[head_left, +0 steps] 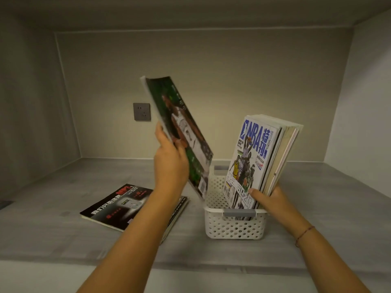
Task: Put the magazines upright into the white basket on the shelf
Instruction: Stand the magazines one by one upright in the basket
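Green magazine [190,132] tilted, pinched by left fingers [159,132] over white basket [232,229]; right fingers [257,193] clasp upright stack [254,149].

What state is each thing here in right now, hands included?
basket: stands on the shelf, left half free.
stack: upright in the basket, leaning slightly right.
right hand: grips the stack's lower edge.
green magazine: in the air, tilted, lower corner at the basket's rim.
left hand: grips the green magazine.
black magazine: lies flat on the shelf.
socket: nothing plugged in.
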`<state>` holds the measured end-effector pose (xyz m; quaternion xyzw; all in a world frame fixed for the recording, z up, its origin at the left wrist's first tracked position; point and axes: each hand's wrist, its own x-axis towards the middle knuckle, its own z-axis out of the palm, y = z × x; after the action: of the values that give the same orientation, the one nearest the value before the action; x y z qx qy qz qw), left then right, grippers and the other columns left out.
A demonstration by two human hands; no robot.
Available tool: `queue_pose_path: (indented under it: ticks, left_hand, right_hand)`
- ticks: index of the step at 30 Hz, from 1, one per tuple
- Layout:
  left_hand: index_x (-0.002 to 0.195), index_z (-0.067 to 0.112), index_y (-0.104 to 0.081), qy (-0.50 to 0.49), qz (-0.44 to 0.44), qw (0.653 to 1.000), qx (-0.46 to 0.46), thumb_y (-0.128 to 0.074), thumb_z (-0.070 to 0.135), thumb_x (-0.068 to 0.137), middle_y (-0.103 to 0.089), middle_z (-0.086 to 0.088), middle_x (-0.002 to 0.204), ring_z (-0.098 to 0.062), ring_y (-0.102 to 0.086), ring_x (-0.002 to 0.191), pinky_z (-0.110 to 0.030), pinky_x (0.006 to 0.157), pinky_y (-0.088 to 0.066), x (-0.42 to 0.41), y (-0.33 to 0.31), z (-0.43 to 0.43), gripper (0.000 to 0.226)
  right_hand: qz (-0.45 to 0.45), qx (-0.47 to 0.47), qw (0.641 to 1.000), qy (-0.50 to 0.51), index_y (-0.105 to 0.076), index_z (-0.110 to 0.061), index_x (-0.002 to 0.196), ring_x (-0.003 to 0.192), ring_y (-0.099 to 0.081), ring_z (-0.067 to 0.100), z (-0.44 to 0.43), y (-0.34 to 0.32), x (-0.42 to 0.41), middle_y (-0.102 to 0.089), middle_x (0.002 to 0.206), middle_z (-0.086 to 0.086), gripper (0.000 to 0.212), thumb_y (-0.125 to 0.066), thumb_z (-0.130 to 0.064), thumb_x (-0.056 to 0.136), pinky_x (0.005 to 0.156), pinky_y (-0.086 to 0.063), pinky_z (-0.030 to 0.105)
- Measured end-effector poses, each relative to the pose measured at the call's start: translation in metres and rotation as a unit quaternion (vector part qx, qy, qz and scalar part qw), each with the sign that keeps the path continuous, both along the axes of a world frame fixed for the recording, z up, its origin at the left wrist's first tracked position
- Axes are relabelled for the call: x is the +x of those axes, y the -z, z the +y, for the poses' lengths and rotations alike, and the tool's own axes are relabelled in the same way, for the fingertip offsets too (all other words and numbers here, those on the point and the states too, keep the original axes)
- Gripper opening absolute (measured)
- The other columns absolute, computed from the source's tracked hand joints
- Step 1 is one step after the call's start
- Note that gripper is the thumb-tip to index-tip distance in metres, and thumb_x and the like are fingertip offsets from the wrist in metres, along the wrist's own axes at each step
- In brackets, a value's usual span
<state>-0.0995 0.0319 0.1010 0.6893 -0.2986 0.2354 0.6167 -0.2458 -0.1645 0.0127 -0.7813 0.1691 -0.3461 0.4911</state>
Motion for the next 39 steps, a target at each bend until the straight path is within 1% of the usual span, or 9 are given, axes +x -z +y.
queue_pose_path:
  ticks: [4,8,11,18,26,30,33,36,39]
  left_hand:
    - [0.148,0.032,0.000,0.006,-0.046,0.998,0.045,-0.038,0.029,0.100,-0.044,0.020,0.070,0.006,-0.049,0.056,-0.005,0.036,-0.038,-0.017,-0.001,-0.040,0.062]
    - [0.150,0.028,0.002,0.033,-0.047,0.991,0.124,-0.038,0.025,0.100,-0.051,0.010,0.064,-0.012,-0.057,0.055,-0.026,0.047,-0.050,-0.028,0.021,-0.062,0.065]
    - [0.150,0.024,-0.007,0.049,-0.055,0.986,0.147,-0.041,0.023,0.099,-0.049,0.011,0.060,-0.009,-0.053,0.050,-0.022,0.041,-0.043,-0.033,0.039,-0.068,0.061]
    - [0.143,0.031,-0.021,0.129,-0.093,0.972,0.172,-0.043,0.028,0.098,-0.065,0.001,0.105,-0.014,-0.064,0.078,-0.026,0.064,-0.054,-0.039,0.054,-0.063,0.050]
    - [0.147,0.024,-0.022,0.128,-0.103,0.970,0.181,-0.043,0.019,0.097,-0.049,0.013,0.092,0.005,-0.047,0.060,-0.003,0.050,-0.039,-0.047,0.065,-0.063,0.054]
    - [0.142,0.026,-0.030,0.170,-0.023,0.968,0.182,-0.049,0.029,0.095,-0.062,0.007,0.111,-0.011,-0.064,0.086,-0.021,0.070,-0.053,-0.040,0.061,-0.062,0.050]
    - [0.140,0.029,-0.035,0.219,-0.007,0.951,0.220,-0.061,0.050,0.084,-0.057,0.009,0.130,-0.011,-0.058,0.110,-0.018,0.080,-0.045,-0.039,0.060,-0.062,0.065]
    - [0.140,0.031,-0.036,0.284,0.012,0.925,0.251,-0.063,0.061,0.075,-0.051,0.011,0.138,-0.011,-0.056,0.115,-0.023,0.087,-0.048,-0.037,0.059,-0.060,0.077]
    - [0.142,0.032,-0.036,0.344,0.051,0.896,0.277,-0.068,0.055,0.076,-0.049,0.011,0.140,-0.014,-0.060,0.111,-0.034,0.089,-0.054,-0.031,0.057,-0.059,0.077]
  right_hand:
    - [0.000,-0.001,1.000,-0.006,-0.040,-0.035,0.121,0.082,-0.057,-0.011,0.000,-0.001,0.000,-0.056,0.099,-0.026,0.050,-0.067,-0.026,0.080,0.059,-0.044,0.002]
    - [-0.004,-0.002,1.000,-0.013,-0.038,-0.034,0.125,0.086,-0.058,-0.010,-0.001,-0.001,0.000,-0.057,0.102,-0.023,0.054,-0.067,-0.026,0.080,0.063,-0.044,0.002]
    - [-0.003,-0.006,1.000,-0.020,-0.034,-0.028,0.135,0.097,-0.056,-0.001,-0.004,-0.001,0.001,-0.057,0.113,-0.013,0.063,-0.067,-0.026,0.080,0.069,-0.043,0.004]
    - [-0.012,-0.016,1.000,-0.015,-0.033,-0.031,0.134,0.091,-0.055,-0.013,-0.006,0.002,0.001,-0.054,0.108,-0.023,0.065,-0.068,-0.029,0.079,0.066,-0.041,-0.002]
    - [-0.005,-0.028,1.000,-0.011,-0.031,-0.032,0.133,0.096,-0.051,-0.011,-0.006,0.002,0.002,-0.053,0.111,-0.018,0.066,-0.068,-0.031,0.078,0.067,-0.041,-0.003]
    - [-0.005,-0.031,0.999,-0.023,-0.029,-0.033,0.136,0.104,-0.049,-0.007,-0.004,0.000,0.000,-0.052,0.114,-0.019,0.069,-0.067,-0.034,0.078,0.076,-0.040,0.005]
    - [-0.014,-0.029,0.999,-0.038,-0.030,-0.031,0.139,0.109,-0.051,-0.003,0.001,-0.004,-0.003,-0.052,0.121,-0.016,0.075,-0.067,-0.043,0.076,0.079,-0.042,0.007]
    - [-0.019,-0.041,0.998,-0.050,-0.035,-0.034,0.136,0.108,-0.052,-0.011,0.007,-0.009,-0.006,-0.052,0.121,-0.021,0.082,-0.064,-0.062,0.064,0.075,-0.043,0.001]
    - [-0.005,-0.041,0.998,-0.057,-0.035,-0.037,0.131,0.105,-0.053,-0.012,0.005,-0.011,-0.008,-0.053,0.118,-0.023,0.069,-0.065,-0.052,0.070,0.073,-0.042,0.000]
